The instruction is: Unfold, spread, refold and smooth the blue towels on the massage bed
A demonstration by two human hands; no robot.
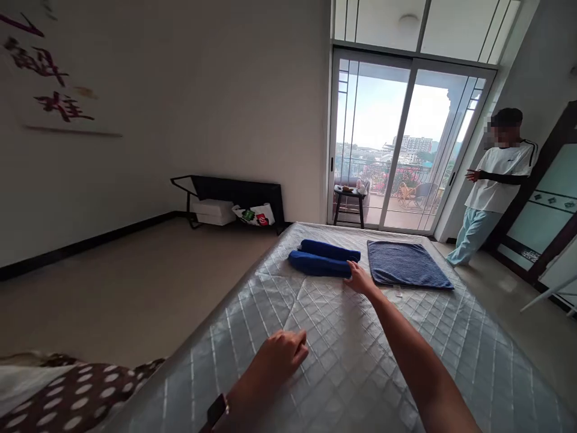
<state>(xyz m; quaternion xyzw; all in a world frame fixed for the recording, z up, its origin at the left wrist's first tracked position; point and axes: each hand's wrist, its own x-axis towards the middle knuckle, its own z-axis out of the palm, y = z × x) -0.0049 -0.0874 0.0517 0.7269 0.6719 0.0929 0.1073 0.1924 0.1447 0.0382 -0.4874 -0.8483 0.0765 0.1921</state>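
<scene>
In the head view, looks down over a silver-grey mattress quilted in diamonds (333,349). Reaches across with the bare right hand (360,278), with fingers forward and slightly bent, and meets with the fingertips the right end of a bright blue length of soft cloth (315,264), laid on the far part of the mattress in two narrow, puffy strips side by side. Cannot tell whether pinching that end or only touching. Holds the bare left hand (283,355) low over the nearer part of the mattress, well apart from the cloth, with fingers curled toward the palm in a loose fist; cannot see into the palm. Wears on the left wrist a dark, square-faced watch (217,410). Has, just right of the cloth, a flat, dark blue, four-cornered towel (408,264) spread on the mattress, with a small white tag (398,291) at the near edge. Takes in also a black, round-topped stool (349,191) before a grey-framed sliding glass door (396,144), a person in a white T-shirt and pale blue trousers (500,174) standing at the right, and a brown cloth with white dots (90,391) at lower left.
</scene>
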